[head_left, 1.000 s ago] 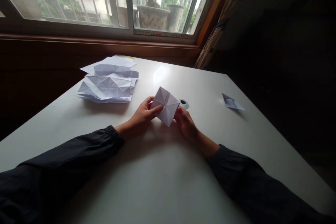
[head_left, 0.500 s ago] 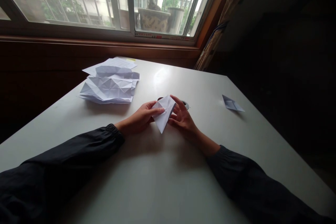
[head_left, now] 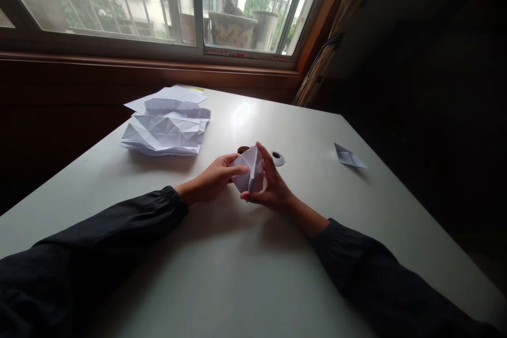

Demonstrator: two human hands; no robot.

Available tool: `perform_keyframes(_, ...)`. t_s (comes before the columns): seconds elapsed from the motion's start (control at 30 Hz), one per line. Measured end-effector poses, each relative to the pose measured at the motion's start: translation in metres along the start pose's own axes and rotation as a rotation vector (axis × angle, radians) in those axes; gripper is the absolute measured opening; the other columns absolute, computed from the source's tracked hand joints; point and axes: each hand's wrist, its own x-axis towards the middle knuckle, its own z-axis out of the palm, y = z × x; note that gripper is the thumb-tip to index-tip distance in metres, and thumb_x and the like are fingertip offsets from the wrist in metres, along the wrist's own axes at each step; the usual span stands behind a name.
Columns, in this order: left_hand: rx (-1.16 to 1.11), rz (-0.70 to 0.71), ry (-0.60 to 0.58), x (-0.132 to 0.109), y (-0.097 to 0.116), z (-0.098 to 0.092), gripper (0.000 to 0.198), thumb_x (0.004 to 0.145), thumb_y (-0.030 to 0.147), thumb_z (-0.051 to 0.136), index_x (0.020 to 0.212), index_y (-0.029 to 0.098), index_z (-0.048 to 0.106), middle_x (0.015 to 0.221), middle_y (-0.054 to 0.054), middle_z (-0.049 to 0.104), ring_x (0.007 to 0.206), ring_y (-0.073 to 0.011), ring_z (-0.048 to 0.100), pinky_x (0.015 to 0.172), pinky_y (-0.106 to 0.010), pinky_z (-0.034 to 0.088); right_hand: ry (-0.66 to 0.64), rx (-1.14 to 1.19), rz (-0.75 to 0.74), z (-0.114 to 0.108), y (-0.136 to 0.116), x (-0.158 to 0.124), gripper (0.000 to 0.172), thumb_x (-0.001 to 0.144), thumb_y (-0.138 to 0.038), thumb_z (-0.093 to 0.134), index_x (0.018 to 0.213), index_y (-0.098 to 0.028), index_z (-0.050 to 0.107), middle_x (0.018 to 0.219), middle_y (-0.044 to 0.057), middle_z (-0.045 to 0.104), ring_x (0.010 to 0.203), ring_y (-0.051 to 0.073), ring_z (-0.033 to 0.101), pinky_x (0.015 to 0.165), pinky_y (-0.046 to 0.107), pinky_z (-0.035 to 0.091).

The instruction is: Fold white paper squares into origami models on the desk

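A folded white paper piece (head_left: 250, 170), pinched into a tent-like shape with creased faces, stands between my hands above the table. My left hand (head_left: 212, 177) grips its left side with the fingers laid across it. My right hand (head_left: 269, 182) cups its right side, thumb below and fingers rising behind it. The paper's lower part is partly hidden by my fingers. Both dark sleeves end at the wrists, and no other person's hands appear.
A stack of creased white paper sheets (head_left: 164, 134) lies at the table's left, with a flat printed sheet (head_left: 174, 96) beneath. A small folded paper (head_left: 348, 157) sits right. A round grommet (head_left: 278, 158) and a small dark disc (head_left: 243, 149) are set beyond my hands. A window lies behind.
The paper has gone from a flatter, pointed fold to a closed, puffed shape. My right hand has curled around it from below, and the view has barely moved.
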Motion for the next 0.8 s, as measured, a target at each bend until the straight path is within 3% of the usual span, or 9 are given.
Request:
perform_keyframes(0.1,-0.101,-0.014,-0.047,-0.002,0.004,-0.002,0.032,0.08,0.026,0.079,0.108,0.014,0.071,0.102,-0.009,0.072,0.083,-0.0159,0.068,0.073,-0.023,0.05,0.032,0.08,0.003,0.0,-0.001,-0.002,0.122,0.068,-0.061,0.086,0.16,-0.028,0.012,0.153,0.018,0.043,0.14,0.037,0.047,0.114,0.053,0.043)
perform_keyframes(0.2,-0.193,-0.037,-0.064,-0.002,0.007,-0.006,0.035,0.083,0.024,0.075,0.117,0.015,0.07,0.11,-0.011,0.072,0.088,-0.0174,0.069,0.078,-0.024,0.053,0.104,0.049,0.022,-0.001,-0.001,-0.004,0.113,0.067,-0.069,0.082,0.155,-0.025,0.026,0.15,0.018,0.045,0.14,0.038,0.045,0.114,0.052,0.043)
perform_keyframes(0.43,-0.32,-0.056,-0.006,-0.003,0.008,-0.01,0.041,0.086,0.021,0.074,0.126,0.02,0.066,0.116,-0.008,0.071,0.089,-0.0153,0.07,0.076,-0.02,0.056,0.167,0.001,0.029,-0.002,-0.008,-0.002,0.084,0.074,-0.064,0.08,0.141,-0.022,0.05,0.139,0.015,0.058,0.127,0.034,0.057,0.101,0.048,0.053)
perform_keyframes(0.5,-0.334,-0.026,0.055,-0.003,0.009,-0.01,0.044,0.085,0.023,0.076,0.127,0.021,0.064,0.108,-0.006,0.072,0.085,-0.0136,0.07,0.074,-0.019,0.057,0.188,0.004,0.062,-0.001,-0.008,-0.002,0.066,0.078,-0.059,0.079,0.13,-0.022,0.061,0.129,0.012,0.066,0.117,0.032,0.063,0.097,0.047,0.055)
perform_keyframes(0.6,-0.351,-0.001,0.143,-0.002,0.012,-0.009,0.053,0.081,0.022,0.081,0.13,0.024,0.06,0.096,-0.001,0.071,0.078,-0.0094,0.068,0.075,-0.018,0.056,0.269,0.014,0.126,0.001,-0.003,-0.004,0.037,0.091,-0.053,0.067,0.106,-0.02,0.072,0.097,0.007,0.073,0.088,0.027,0.069,0.081,0.045,0.059)
perform_keyframes(0.7,-0.326,0.026,0.168,-0.001,0.013,-0.01,0.056,0.077,0.017,0.084,0.127,0.026,0.061,0.098,0.0,0.069,0.084,-0.008,0.068,0.083,-0.018,0.054,0.365,0.041,0.206,0.004,0.003,-0.006,0.04,0.096,-0.055,0.057,0.087,-0.019,0.071,0.072,0.004,0.067,0.065,0.023,0.064,0.059,0.04,0.056)
perform_keyframes(0.8,-0.235,0.088,0.145,0.001,0.011,-0.012,0.056,0.073,0.017,0.087,0.123,0.027,0.064,0.104,0.0,0.067,0.092,-0.009,0.066,0.088,-0.021,0.051,0.436,0.026,0.272,0.004,0.005,-0.006,0.044,0.094,-0.058,0.059,0.076,-0.019,0.067,0.065,0.002,0.061,0.056,0.02,0.058,0.049,0.033,0.047)
